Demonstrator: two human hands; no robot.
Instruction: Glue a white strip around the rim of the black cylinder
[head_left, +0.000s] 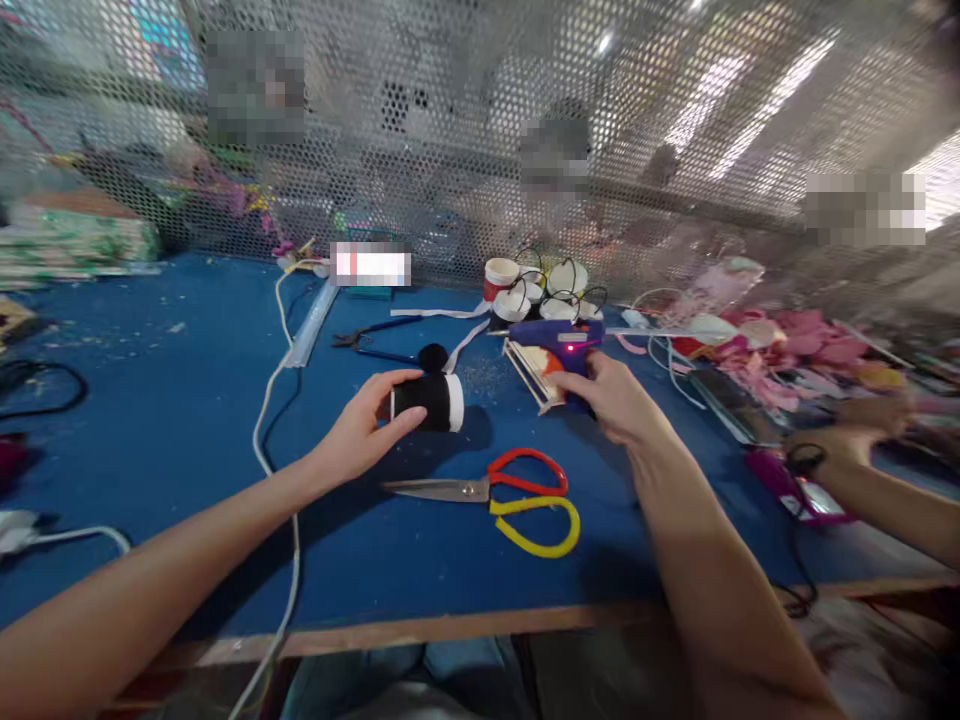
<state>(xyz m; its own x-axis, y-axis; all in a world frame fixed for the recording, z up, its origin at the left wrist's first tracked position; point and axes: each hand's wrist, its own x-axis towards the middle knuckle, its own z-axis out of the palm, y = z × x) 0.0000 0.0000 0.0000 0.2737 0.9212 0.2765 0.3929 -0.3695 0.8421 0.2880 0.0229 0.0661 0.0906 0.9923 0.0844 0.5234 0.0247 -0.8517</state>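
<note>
My left hand (379, 420) is wrapped round a black cup with a white rim (431, 403), tipped on its side with the rim toward the right. In my right hand (611, 390) is a dark blue glue gun (551, 333), its nozzle pointing left and a red light glowing on its side. A clear glue stick (660, 333) sticks out of its back end. Just beyond the cup lies a black fuzzy ball (433, 358). Below both hands, scissors with one red and one yellow handle (480, 492) rest on the blue table.
Behind the glue gun stand several small cups (568, 277) with dark wire loops. Pliers (375, 338) and a clear ruler-like strip (311, 325) lie left of them. A white cable (262, 430) crosses the table. Pink petals (795, 350) and another person's arm (885, 490) are at right.
</note>
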